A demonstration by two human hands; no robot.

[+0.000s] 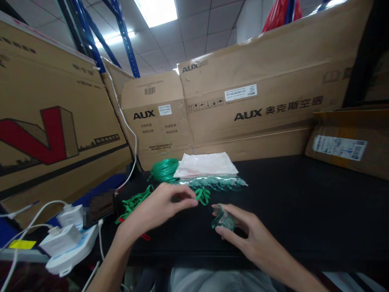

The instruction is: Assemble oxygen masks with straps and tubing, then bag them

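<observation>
My left hand [170, 199] pinches a looped green elastic strap [203, 196] between thumb and fingers above the black table. To its right, my right hand [240, 227] grips a small clear green plastic mask [223, 219], fingers on its far side and thumb on the near side. Strap and mask are apart. Behind the hands lies a row of nested clear green masks [212, 182]. A bunch of green straps [133, 201] lies left of my left hand, partly hidden by that forearm.
A coil of green tubing [165, 169] and a white packet [206, 164] lie at the back of the black table [288, 202]. Cardboard walls [243, 105] enclose the back and left. A power strip [71, 249] with chargers and cables sits at left; a carton [349, 142] stands at right.
</observation>
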